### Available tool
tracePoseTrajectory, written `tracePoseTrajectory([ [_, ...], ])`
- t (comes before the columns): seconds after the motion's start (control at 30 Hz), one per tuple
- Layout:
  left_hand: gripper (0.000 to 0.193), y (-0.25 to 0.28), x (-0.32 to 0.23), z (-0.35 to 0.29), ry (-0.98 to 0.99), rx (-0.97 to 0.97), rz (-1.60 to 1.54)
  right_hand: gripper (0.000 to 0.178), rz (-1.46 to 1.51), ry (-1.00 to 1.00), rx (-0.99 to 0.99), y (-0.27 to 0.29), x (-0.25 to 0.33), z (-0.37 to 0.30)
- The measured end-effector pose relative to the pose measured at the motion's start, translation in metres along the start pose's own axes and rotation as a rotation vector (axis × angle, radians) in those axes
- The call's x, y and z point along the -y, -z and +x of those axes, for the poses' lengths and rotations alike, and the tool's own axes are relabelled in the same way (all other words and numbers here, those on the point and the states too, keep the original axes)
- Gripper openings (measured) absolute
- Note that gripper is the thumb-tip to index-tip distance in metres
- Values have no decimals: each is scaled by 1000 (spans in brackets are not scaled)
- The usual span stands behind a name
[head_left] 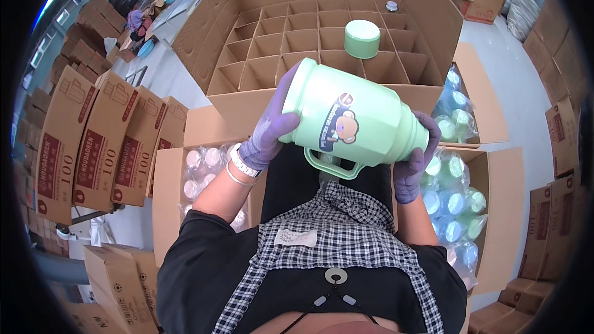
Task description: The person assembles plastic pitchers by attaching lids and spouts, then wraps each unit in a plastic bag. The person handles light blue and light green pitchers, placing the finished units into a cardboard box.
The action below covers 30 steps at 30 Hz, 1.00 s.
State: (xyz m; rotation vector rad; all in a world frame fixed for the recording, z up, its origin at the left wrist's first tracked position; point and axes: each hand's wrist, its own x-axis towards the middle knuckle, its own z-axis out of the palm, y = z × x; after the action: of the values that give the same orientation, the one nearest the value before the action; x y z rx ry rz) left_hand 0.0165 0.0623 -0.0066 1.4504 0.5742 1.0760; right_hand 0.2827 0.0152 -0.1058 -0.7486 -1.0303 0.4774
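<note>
Tilted onto its side in front of my chest is a pale green vacuum jug (352,114), with a cartoon animal sticker facing up and its handle (331,166) toward me. My left hand (272,125), in a purple glove, is closed round the wide end at the left. At the narrower end on the right, my gloved right hand (413,167) grips the jug too. Just beyond the jug, a matching green lid (362,40) rests on the cardboard dividers of a large open carton (244,104). A small silver-topped piece (391,6) sits at the divider's far right corner.
An open carton of pink-capped bottles (167,173) stands left of my lap. On the right, open cartons (504,204) hold bagged green and blue bottles (455,201). Tall printed boxes (102,139) line the left side; more boxes (538,229) are stacked right. A person (137,21) is far left.
</note>
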Motion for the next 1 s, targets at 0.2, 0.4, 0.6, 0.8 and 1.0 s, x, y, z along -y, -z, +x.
tracePoseTrajectory([
  [0.2, 122, -7, 4, -26, -70, -33, 62, 74, -13, -54, 116, 3, 8, -3],
  [0.4, 111, -14, -8, -41, -702, 43, 829, 59, 106, -274, 305, 7, 2, -4],
  [0.6, 91, -3, -44, -21, -723, 400, 917, 61, 885, -1200, 183, 8, -12, -19],
  [0.8, 111, 22, -5, -54, 276, -112, -286, 80, -188, 297, 527, -2, 36, 16],
  [1.0, 122, 19, 13, -61, -497, 52, 773, 49, 220, -368, 389, 41, -64, -33],
])
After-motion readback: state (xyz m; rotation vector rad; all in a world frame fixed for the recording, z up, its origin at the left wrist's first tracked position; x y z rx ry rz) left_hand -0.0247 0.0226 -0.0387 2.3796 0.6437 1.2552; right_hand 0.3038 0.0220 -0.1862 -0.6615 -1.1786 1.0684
